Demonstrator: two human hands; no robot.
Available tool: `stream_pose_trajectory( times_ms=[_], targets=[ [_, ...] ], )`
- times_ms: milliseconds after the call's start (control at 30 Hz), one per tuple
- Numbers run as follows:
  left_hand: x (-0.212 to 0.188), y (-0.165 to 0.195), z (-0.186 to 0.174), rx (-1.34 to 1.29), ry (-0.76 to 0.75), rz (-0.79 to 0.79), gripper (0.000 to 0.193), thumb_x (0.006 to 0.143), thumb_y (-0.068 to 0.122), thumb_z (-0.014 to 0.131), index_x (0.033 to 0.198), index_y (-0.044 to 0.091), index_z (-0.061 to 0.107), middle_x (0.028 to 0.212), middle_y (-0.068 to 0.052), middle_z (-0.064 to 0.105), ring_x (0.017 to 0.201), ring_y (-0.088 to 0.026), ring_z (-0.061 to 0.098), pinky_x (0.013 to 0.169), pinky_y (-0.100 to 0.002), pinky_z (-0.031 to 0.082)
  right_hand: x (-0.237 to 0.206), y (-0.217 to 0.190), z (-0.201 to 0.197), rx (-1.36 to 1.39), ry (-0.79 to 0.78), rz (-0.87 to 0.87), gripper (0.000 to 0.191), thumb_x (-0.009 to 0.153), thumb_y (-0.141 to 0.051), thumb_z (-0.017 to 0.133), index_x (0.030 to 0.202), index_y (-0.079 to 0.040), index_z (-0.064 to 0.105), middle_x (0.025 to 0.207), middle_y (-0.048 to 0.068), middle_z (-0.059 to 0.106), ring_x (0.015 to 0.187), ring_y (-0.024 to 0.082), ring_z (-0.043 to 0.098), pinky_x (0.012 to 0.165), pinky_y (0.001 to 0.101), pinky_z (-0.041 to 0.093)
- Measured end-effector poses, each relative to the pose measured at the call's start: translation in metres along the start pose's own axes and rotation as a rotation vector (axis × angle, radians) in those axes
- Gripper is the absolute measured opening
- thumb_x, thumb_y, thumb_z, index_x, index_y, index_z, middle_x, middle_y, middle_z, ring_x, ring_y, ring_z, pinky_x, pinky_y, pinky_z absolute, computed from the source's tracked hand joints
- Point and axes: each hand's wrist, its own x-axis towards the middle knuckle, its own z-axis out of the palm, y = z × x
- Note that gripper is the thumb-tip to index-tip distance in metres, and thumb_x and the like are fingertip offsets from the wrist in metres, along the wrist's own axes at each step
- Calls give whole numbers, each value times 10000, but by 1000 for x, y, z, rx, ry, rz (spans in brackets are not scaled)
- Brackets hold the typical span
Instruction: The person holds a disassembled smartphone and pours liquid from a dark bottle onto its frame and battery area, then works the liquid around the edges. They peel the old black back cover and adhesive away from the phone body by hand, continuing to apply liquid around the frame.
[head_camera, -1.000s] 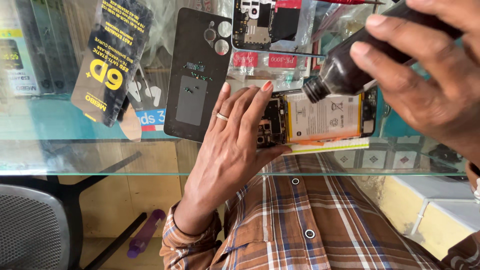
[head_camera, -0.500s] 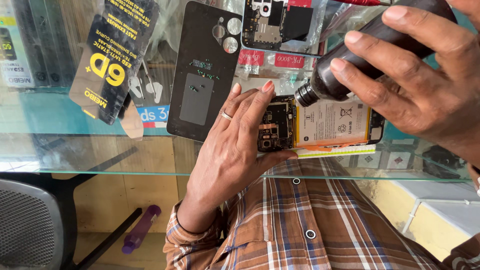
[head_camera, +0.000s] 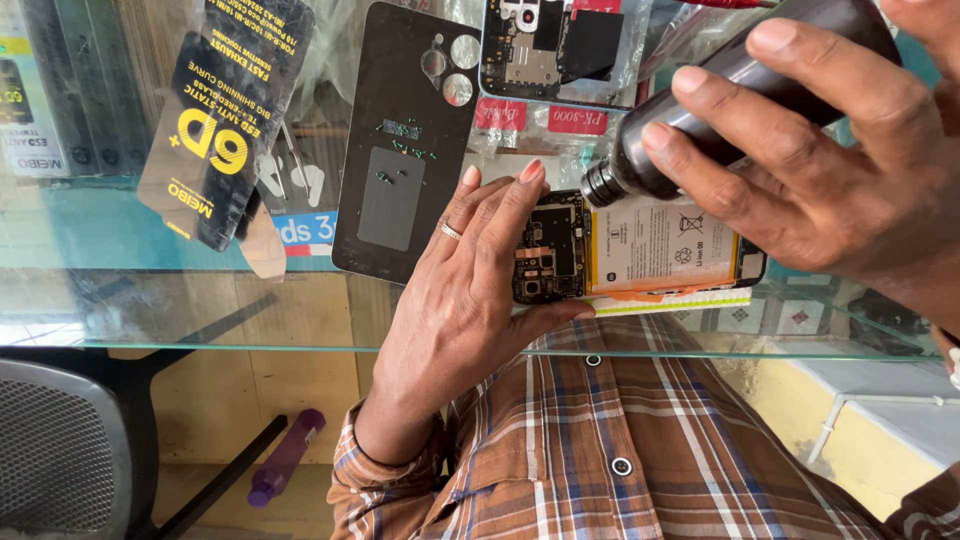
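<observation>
- Landmark: opened phone, lying flat on the glass counter, long axis running left to right; exposed circuit board at its left end, pale battery filling the rest.
- Left of the phone: detached dark back cover, long axis running away from the person, lying just beside the left hand's fingertips.
- At the phone's left end: left hand, fingers extended and laid over the board end, pinning the phone down; it grasps nothing.
- Above the phone, toward its right: right hand wrapped around a dark bottle, tilted so that its nozzle points down and left, hovering just over the junction of board and battery; no contact can be made out.
</observation>
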Motion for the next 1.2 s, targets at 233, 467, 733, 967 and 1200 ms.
stream_pose_trajectory(
  times_ms=[233, 467, 733, 967, 1200],
  targets=[
    [-1, -1, 1, 5, 4, -2, 1097, 830, 354, 912, 1584, 0, 197, 1430, -194, 533, 1369, -349, 556, 1324, -554, 308, 6, -1, -7, -6, -16, -11, 269, 917, -322, 787, 1185, -297, 789, 1274, -67, 744, 1263, 223, 526, 1105, 442, 437],
    [-2, 0, 2, 21, 21, 23, 1078, 842, 365, 907, 1573, -5, 206, 1484, -201, 507, 1378, -347, 561, 1324, -555, 317, -10, -3, -9, 139, -134, 101, 320, 915, -208, 796, 1235, -208, 799, 1314, 36, 747, 1276, 298, 550, 1092, 422, 484],
    [-2, -1, 2, 31, 24, 35, 1073, 846, 365, 904, 1566, -13, 205, 1504, -204, 495, 1378, -350, 560, 1320, -563, 321, -25, -12, -13, 152, -138, 143, 300, 898, -215, 802, 1197, -227, 785, 1281, 12, 743, 1242, 294, 565, 1090, 523, 435],
    [-4, -1, 3, 32, 27, 36, 1061, 850, 356, 905, 1561, -14, 211, 1526, -197, 481, 1376, -349, 570, 1323, -562, 317, -35, -19, -24, 240, -148, 230, 394, 831, -165, 862, 1201, -174, 728, 1246, 52, 722, 1214, 333, 621, 1113, 565, 440],
    [-1, 3, 2, 33, 11, 7, 1066, 830, 344, 914, 1553, -18, 218, 1479, -192, 513, 1350, -348, 576, 1311, -564, 330, -71, -28, -24, 920, -92, 923, 726, 819, -235, 887, 1383, 15, 502, 1358, 164, 577, 1207, 305, 640, 1049, 474, 533]
  ],
)
